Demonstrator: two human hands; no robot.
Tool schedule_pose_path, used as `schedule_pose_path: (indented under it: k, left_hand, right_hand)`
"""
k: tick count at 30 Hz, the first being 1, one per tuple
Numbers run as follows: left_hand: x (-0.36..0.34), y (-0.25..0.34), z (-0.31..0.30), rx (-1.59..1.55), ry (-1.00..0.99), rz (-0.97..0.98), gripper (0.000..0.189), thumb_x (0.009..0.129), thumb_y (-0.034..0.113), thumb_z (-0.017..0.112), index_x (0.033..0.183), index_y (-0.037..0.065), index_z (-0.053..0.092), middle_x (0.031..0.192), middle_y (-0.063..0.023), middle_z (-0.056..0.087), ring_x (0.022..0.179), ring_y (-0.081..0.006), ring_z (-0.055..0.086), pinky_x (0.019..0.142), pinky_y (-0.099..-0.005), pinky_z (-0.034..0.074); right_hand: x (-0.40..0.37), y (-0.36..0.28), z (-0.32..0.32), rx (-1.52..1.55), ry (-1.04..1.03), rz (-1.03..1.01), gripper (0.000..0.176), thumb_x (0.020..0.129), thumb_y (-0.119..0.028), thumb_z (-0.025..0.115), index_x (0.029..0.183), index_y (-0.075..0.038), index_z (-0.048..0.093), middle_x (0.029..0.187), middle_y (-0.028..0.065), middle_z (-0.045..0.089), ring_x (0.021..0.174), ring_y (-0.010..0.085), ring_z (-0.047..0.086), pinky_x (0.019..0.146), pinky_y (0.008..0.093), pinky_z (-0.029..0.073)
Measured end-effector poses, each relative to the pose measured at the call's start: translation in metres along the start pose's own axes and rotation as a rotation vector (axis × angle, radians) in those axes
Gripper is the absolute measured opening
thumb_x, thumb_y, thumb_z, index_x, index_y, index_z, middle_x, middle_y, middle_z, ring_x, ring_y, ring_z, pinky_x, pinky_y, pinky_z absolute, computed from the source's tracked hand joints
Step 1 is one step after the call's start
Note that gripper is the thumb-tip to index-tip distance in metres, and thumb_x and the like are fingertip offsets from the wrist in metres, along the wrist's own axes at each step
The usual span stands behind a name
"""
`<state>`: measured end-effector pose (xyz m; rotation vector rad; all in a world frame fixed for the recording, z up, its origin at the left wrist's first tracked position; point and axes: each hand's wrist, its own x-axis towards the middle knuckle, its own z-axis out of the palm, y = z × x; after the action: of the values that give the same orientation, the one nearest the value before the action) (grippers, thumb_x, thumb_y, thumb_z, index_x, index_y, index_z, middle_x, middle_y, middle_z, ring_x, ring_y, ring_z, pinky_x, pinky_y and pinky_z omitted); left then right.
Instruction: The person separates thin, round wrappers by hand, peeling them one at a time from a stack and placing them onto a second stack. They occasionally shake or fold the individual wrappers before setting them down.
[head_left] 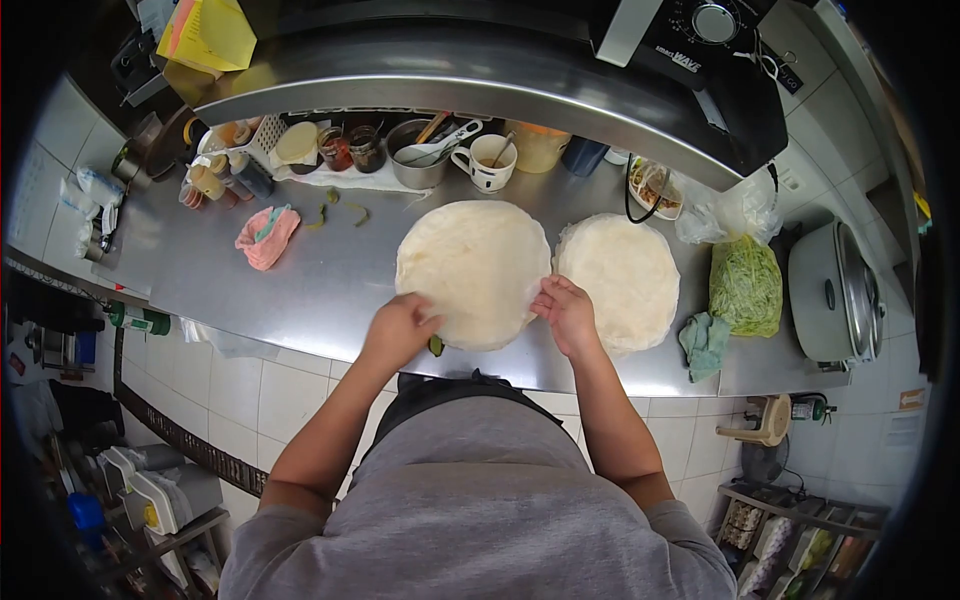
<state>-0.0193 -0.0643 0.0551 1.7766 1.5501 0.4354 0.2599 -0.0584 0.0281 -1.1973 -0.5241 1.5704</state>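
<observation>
Two stacks of thin, round, pale dough wrappers lie side by side on the steel counter: a left stack (470,250) straight ahead of me and a right stack (622,280). My right hand (567,308) pinches the edge of a wrapper at the right side of the left stack. At that stack's lower left edge, my left hand (400,330) has its fingers curled in on the wrapper's rim, slightly blurred. A small green scrap (436,345) lies by the front edge of the stack, close to my left thumb.
Left on the counter (210,260) sits a pink cloth (267,238). Along the back stand sauce bottles (207,180), a metal pot (418,160) and a mug (490,165). To the right are a bag of shredded greens (745,288), a green cloth (704,345) and a large cooker (832,290).
</observation>
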Motion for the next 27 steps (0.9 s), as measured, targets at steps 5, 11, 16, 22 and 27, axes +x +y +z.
schedule_pose_path:
  k: [5, 11, 16, 22, 27]
  left_hand:
    - [0.011, 0.043, 0.038, -0.122, -0.046, 0.428, 0.082, 0.072, 0.024, 0.075, 0.14, 0.004, 0.034, 0.14, -0.0251, 0.037, 0.132, -0.0372, 0.035, 0.108, -0.0384, 0.032]
    - [0.0, 0.066, 0.039, -0.511, -0.264, 0.308, 0.058, 0.086, 0.013, 0.062, 0.136, -0.003, 0.039, 0.125, -0.0216, 0.054, 0.118, -0.0304, 0.052, 0.098, -0.0346, 0.04]
    - [0.011, 0.04, 0.059, -1.031, -0.369, -0.108, 0.032, 0.096, 0.016, 0.054, 0.122, -0.001, 0.052, 0.116, -0.0072, 0.062, 0.102, -0.0142, 0.059, 0.087, -0.0297, 0.046]
    - [0.009, -0.017, 0.062, -1.394, -0.16, -0.381, 0.034, 0.096, 0.02, 0.053, 0.122, -0.001, 0.049, 0.102, -0.0085, 0.064, 0.089, -0.0175, 0.063, 0.083, -0.0332, 0.052]
    - [0.009, -0.028, 0.07, -1.329, -0.004, -0.408, 0.021, 0.093, 0.018, 0.059, 0.105, 0.001, 0.057, 0.095, -0.0074, 0.063, 0.081, -0.017, 0.064, 0.074, -0.0317, 0.055]
  right_hand:
    - [-0.023, -0.013, 0.044, 0.137, -0.054, -0.174, 0.009, 0.093, -0.011, 0.053, 0.093, -0.003, 0.057, 0.084, 0.0064, 0.062, 0.076, 0.0149, 0.06, 0.074, 0.0306, 0.052]
    - [-0.065, -0.071, 0.079, 0.191, 0.021, -0.461, 0.012, 0.094, -0.014, 0.054, 0.095, -0.003, 0.058, 0.085, 0.0054, 0.063, 0.077, 0.0132, 0.061, 0.074, 0.0309, 0.053]
    - [-0.001, -0.057, 0.083, 0.019, -0.157, -0.39, 0.014, 0.094, -0.014, 0.055, 0.099, -0.002, 0.059, 0.086, 0.0027, 0.062, 0.079, 0.0124, 0.059, 0.075, 0.0292, 0.052]
    - [0.019, 0.026, 0.061, -0.731, -0.25, -0.319, 0.022, 0.081, -0.012, 0.07, 0.099, -0.002, 0.061, 0.092, 0.0048, 0.063, 0.081, 0.0145, 0.06, 0.076, 0.0295, 0.051]
    - [0.006, 0.062, 0.057, -0.922, -0.245, -0.329, 0.032, 0.071, -0.012, 0.077, 0.097, -0.001, 0.061, 0.095, 0.0097, 0.063, 0.08, 0.0173, 0.061, 0.073, 0.029, 0.051]
